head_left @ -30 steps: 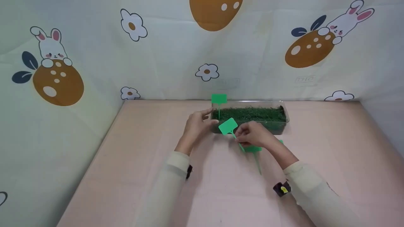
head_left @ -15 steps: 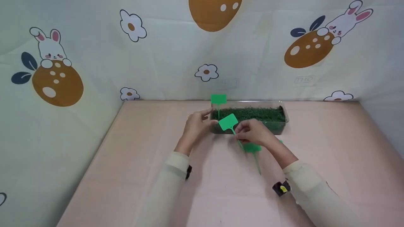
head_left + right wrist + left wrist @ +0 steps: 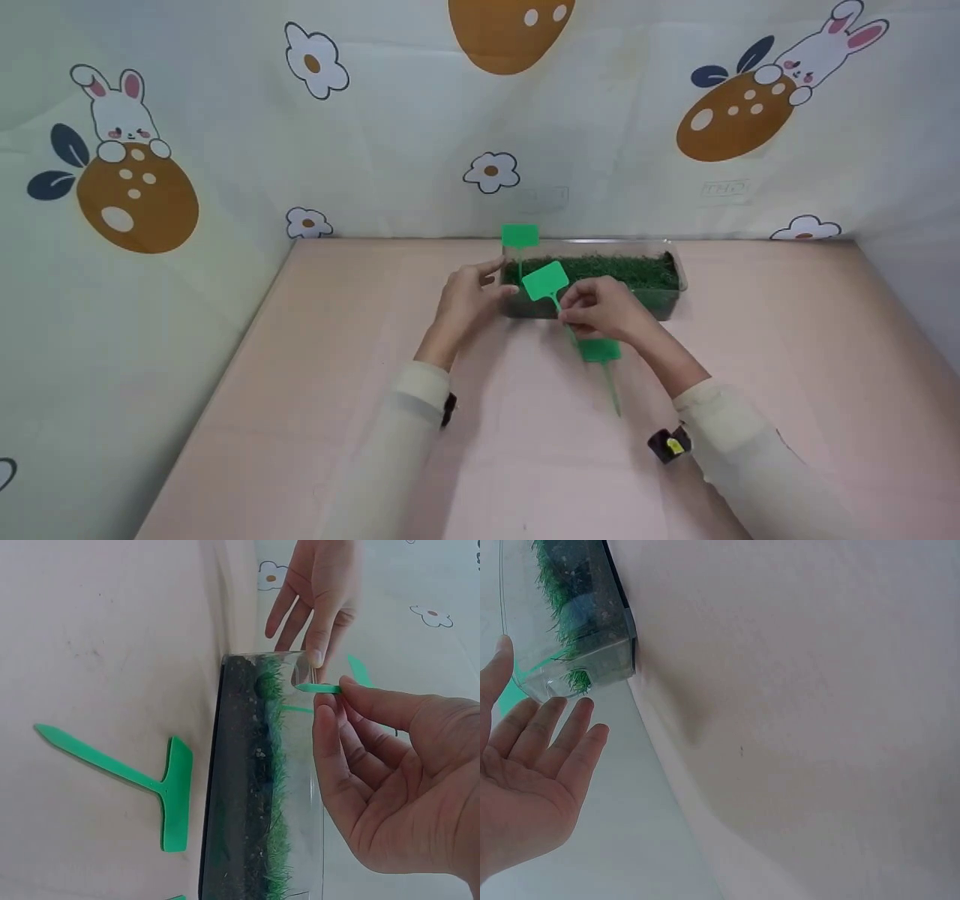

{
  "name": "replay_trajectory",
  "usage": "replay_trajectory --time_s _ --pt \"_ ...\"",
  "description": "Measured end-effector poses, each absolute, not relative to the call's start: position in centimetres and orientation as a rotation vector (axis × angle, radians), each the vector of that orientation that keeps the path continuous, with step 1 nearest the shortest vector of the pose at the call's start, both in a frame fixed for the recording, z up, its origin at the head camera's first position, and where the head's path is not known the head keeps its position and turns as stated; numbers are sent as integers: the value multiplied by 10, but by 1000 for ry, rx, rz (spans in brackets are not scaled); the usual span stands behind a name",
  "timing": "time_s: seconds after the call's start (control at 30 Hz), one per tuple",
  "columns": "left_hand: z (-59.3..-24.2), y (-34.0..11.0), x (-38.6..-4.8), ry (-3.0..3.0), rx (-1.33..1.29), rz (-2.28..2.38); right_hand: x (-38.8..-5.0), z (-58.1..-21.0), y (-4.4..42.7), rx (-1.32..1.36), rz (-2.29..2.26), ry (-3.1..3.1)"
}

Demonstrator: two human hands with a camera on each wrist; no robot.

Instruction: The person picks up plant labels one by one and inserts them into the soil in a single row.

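Touching the planter, the left hand is outspread; a green tag is pinched by the right hand.

Pale pink table with the objects resting on its surface.
A clear-walled box of dark soil and grass stands near the far edge, its long side facing the viewer; before it, apart, a green T-shaped tag lies flat, broad head toward the box, pointed stem toward the near edge.
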State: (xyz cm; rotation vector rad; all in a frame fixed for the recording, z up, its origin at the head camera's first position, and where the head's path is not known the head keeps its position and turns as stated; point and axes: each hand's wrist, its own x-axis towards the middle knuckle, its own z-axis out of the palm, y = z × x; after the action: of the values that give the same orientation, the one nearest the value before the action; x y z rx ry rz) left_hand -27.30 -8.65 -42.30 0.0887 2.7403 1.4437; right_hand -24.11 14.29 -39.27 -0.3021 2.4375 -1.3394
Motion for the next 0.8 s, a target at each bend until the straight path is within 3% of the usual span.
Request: replay_trajectory --time_s 0.8 --pt "-423 -86 -272 2725 66 1454 -245 -391 143 -283 -1408 2502"
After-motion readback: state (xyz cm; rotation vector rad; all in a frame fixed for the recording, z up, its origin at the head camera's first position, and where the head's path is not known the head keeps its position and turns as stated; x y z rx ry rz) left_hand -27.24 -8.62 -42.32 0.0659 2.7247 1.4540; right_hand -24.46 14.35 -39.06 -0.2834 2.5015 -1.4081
